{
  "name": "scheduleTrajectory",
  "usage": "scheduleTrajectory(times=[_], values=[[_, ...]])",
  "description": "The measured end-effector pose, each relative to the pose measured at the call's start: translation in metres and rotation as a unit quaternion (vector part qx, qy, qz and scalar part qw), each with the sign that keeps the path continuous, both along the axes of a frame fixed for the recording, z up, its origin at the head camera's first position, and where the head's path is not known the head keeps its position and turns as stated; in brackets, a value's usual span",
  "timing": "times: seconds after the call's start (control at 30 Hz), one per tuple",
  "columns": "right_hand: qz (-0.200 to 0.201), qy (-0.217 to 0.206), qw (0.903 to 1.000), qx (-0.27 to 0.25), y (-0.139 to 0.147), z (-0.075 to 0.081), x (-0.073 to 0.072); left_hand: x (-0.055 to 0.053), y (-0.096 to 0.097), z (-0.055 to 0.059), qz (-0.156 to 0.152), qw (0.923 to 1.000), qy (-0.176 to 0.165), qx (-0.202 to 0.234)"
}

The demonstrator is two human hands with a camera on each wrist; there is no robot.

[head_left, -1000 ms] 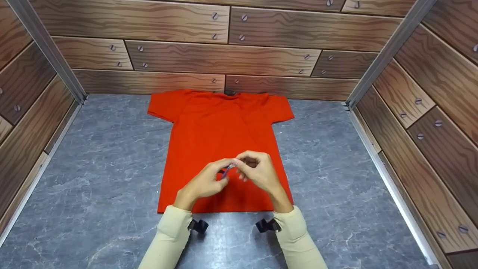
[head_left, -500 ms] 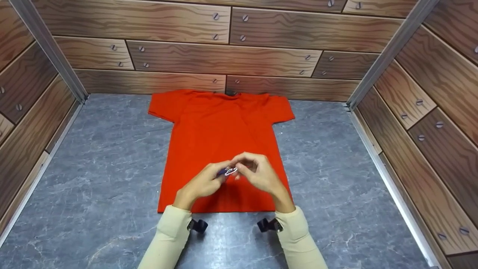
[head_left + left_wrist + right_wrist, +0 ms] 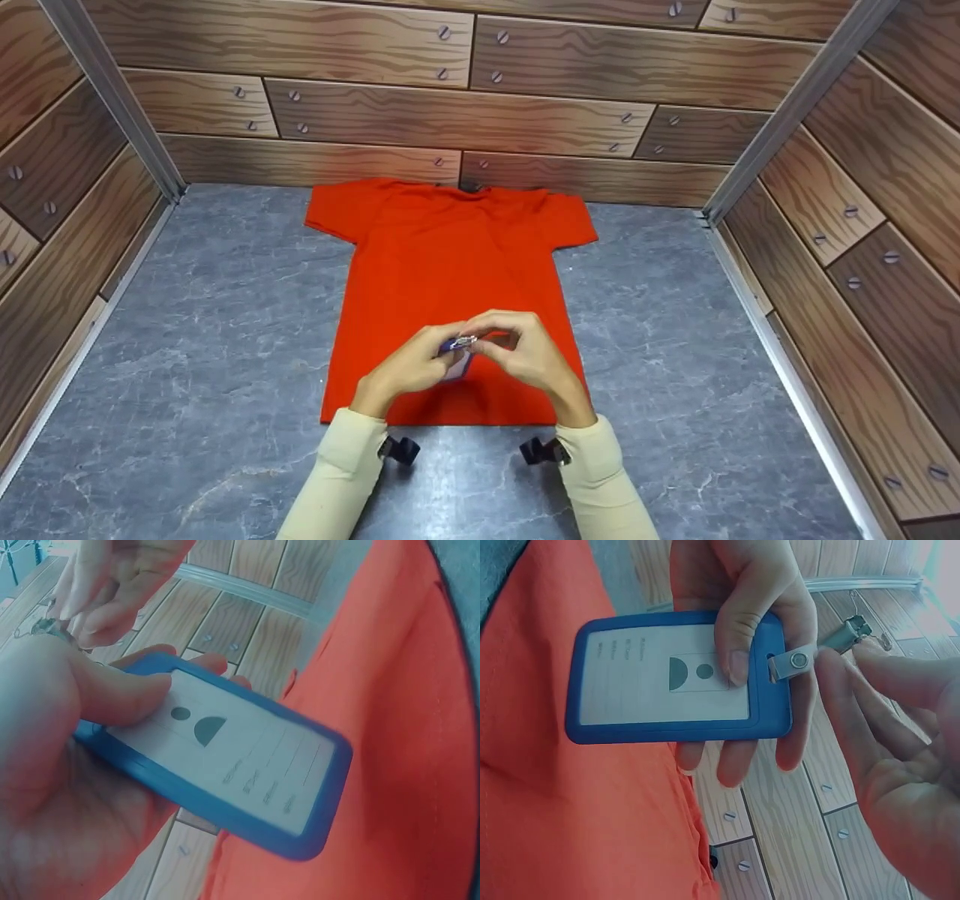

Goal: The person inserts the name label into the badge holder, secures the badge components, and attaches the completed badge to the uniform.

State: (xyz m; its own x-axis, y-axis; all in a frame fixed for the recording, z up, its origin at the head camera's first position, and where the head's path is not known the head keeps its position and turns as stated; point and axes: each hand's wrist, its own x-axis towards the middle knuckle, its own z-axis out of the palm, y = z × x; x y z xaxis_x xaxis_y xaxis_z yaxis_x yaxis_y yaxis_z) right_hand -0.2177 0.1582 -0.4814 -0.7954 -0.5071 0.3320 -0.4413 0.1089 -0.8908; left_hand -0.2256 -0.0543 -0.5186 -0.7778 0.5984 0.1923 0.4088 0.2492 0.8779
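Observation:
My left hand [image 3: 411,363] holds a blue-framed ID badge holder [image 3: 652,731] over the lower part of a red T-shirt [image 3: 457,262]. Its thumb presses on the white card [image 3: 225,735], which bears a printed figure and lines. From the holder's slot comes a short strap with a metal snap [image 3: 799,660], leading to a metal badge clip [image 3: 851,634]. My right hand [image 3: 525,351] pinches the strap and clip end between thumb and finger. In the head view the hands hide most of the badge. The shirt lies flat, sleeves spread, collar at the far wall.
Wood-patterned walls [image 3: 375,112] stand behind and on both sides of the grey marbled tabletop [image 3: 225,322]. Metal rails [image 3: 795,382] run along the sides. A small dark object [image 3: 471,187] shows at the shirt's collar.
The badge has turned between the hands, so more of its face shows below the left fingers. My right fingers have shifted slightly around the clip. The shirt has not moved on the table.

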Motion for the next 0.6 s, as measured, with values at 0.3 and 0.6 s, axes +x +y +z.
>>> scheduleTrajectory(times=[0.3, 0.6], values=[[-0.02, 0.022, 0.9995, -0.003, 0.0, -0.0012, -0.0011, -0.0007, 0.0014, -0.0009, 0.006, 0.9997, 0.012, -0.019], [-0.029, 0.035, 0.9989, -0.014, 0.0003, -0.0021, -0.0015, 0.0002, 0.0016, -0.0002, 0.01, 0.9993, 0.023, -0.029]])
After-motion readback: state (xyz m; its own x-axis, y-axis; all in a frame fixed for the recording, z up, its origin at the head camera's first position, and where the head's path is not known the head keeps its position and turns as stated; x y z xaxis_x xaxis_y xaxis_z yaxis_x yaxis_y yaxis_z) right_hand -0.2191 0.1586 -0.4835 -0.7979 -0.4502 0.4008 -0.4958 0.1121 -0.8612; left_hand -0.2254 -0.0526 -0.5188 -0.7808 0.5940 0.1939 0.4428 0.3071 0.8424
